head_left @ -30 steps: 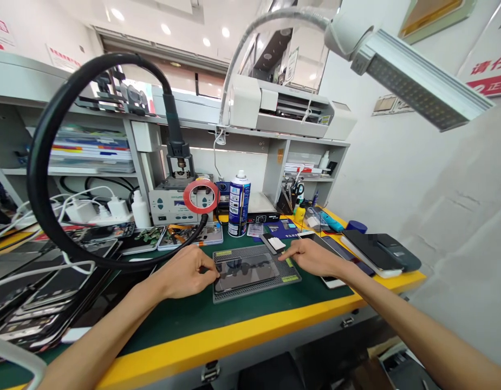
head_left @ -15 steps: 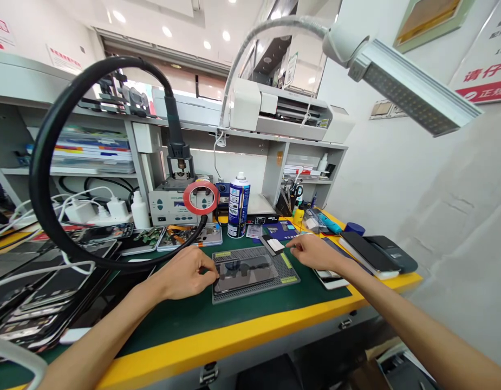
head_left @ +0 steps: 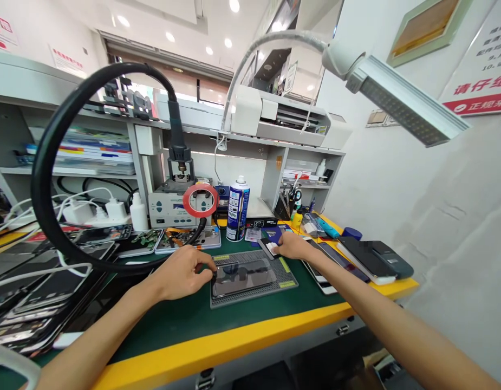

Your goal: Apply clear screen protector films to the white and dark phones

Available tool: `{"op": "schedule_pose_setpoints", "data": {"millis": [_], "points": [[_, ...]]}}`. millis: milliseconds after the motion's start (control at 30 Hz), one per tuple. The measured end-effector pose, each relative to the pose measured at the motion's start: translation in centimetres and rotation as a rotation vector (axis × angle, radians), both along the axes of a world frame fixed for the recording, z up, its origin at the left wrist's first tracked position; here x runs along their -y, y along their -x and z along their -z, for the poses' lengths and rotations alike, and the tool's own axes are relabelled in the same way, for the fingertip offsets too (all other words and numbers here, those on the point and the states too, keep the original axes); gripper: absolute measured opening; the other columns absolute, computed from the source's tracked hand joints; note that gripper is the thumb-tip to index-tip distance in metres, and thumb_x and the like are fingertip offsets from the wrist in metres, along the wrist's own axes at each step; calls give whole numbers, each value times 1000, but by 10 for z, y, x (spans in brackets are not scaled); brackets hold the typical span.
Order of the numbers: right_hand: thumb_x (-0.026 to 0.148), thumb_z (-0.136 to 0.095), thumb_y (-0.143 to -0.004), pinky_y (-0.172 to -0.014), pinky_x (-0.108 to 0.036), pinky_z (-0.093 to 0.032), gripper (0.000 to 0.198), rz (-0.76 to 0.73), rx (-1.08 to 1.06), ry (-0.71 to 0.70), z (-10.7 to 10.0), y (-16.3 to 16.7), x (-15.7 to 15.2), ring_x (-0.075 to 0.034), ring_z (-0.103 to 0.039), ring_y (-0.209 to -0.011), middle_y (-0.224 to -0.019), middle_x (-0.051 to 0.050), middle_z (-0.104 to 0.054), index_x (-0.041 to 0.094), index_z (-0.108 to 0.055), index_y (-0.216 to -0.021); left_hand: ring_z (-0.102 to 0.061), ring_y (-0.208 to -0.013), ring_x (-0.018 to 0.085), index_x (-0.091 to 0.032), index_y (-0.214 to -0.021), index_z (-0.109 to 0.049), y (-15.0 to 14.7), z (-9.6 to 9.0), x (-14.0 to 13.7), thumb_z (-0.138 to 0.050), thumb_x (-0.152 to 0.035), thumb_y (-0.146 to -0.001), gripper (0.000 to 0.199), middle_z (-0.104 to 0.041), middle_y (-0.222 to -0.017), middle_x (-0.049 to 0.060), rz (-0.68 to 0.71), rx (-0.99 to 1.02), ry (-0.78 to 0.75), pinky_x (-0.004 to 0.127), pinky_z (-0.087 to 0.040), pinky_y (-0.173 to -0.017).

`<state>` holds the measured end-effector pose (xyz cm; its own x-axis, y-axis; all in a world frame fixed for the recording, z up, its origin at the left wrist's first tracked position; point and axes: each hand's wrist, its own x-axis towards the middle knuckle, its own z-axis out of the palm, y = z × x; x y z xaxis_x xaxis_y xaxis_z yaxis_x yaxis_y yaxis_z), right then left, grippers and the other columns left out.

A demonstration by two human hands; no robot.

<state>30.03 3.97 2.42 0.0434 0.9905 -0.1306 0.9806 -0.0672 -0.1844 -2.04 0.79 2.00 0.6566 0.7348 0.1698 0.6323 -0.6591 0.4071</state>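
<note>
The phone [head_left: 244, 283] lies flat on the grey mat [head_left: 286, 271], lower centre of the frame. In the head view, my left hand [head_left: 187, 275] stays at its left end, fingers curled; I cannot tell whether that grip pinches the edge. My right hand [head_left: 294, 247], pointing just right of the white pad [head_left: 270, 248] half a second ago, now reaches it, that grip's closure unclear, leaving only my left at the phone, which keeps its place.

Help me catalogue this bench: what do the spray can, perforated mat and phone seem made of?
Spray can: probably metal, given its glossy cylindrical body. Perforated mat: perhaps rubber or plastic, by its matte dotted surface. Phone: likely glass-faced, from glossy reflections.
</note>
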Motion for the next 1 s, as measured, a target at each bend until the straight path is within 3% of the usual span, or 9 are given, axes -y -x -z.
{"op": "schedule_pose_setpoints", "data": {"millis": [200, 433, 667, 1000], "points": [[33, -61, -93, -85, -42, -54, 33, 46, -87, 2, -5, -3, -1, -24, -62, -103, -123, -10, -60, 15, -59, -121, -56, -54, 17, -22, -92, -77, 0, 3, -2, -48, -26, -81, 32, -71, -70, 4, -23, -6, -29, 27, -37, -54], [35, -61, -93, -84, -42, -54, 34, 178, -202, -30, -27, -38, -13, -25, -62, -101, -122, -8, -60, 15, -60, -120, -61, -61, 19, -23, -90, -78, 0, 5, -3, -48, -29, -81, 32, -73, -78, 5, -27, -32, -93, 27, -42, -59], [34, -61, -93, -84, -42, -54, 34, 283, -300, -57, -31, -68, -28, -23, -63, -101, -121, -10, -60, 14, -59, -121, -65, -67, 22, -24, -90, -77, 0, 6, -4, -46, -32, -81, 34, -74, -79, 6, -28, -28, -119, 28, -46, -64], [34, -60, -94, -84, -42, -54, 33, 226, -253, -19, -25, -47, -23, -23, -63, -100, -121, -9, -61, 16, -58, -121, -66, -70, 22, -24, -90, -77, 0, 6, -3, -46, -32, -81, 33, -75, -82, 6, -38, -50, -126, 28, -46, -65]]}}
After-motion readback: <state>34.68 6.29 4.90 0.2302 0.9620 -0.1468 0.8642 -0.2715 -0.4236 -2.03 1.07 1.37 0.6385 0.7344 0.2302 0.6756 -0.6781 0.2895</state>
